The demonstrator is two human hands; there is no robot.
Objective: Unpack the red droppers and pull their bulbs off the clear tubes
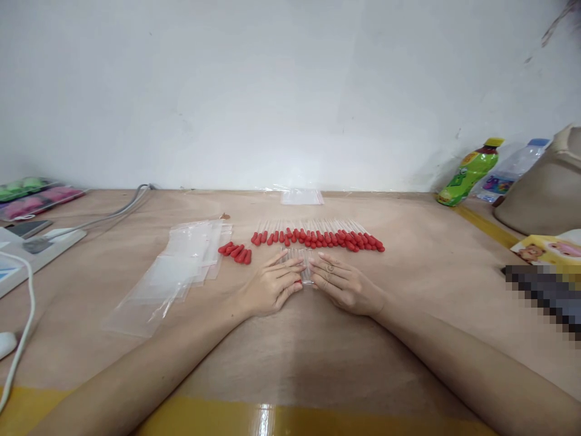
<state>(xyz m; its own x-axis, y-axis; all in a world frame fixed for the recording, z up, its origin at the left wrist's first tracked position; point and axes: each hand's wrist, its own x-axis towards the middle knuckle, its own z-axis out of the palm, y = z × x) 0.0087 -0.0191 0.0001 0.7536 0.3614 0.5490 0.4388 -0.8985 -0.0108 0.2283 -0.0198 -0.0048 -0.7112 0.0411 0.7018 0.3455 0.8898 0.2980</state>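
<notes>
Bracketing clear tubes (307, 271): left hand (275, 284) and right hand (347, 283), just nearer than the dropper row (318, 237)
Fingers (287, 280): extended, side by side, touching tubes; cannot tell whether gripping
Plastic bags (179, 260): left of the dropper row

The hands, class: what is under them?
The left hand and right hand lie over clear tubes, seen in the gap between them; a bit of red shows by the left thumb. Whatever the fingers and palms cover cannot be seen.
</notes>
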